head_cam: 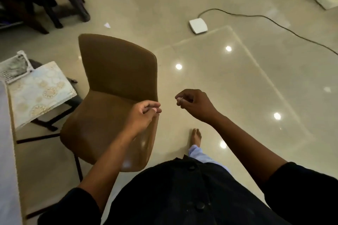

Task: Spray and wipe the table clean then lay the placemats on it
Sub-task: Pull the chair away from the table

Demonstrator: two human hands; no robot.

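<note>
A home, likely a dining or living area: glossy beige tiled floor (210, 82) reflecting ceiling lights, a brown padded chair (117, 86), patterned placemats (40, 91) stacked at left, dark wooden furniture (45, 3) far left, and a cable (274, 22) trailing across the floor.

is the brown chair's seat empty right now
Yes, the brown chair has nothing lying on its seat; the patterned placemats lie on a separate stand to its left.
</note>
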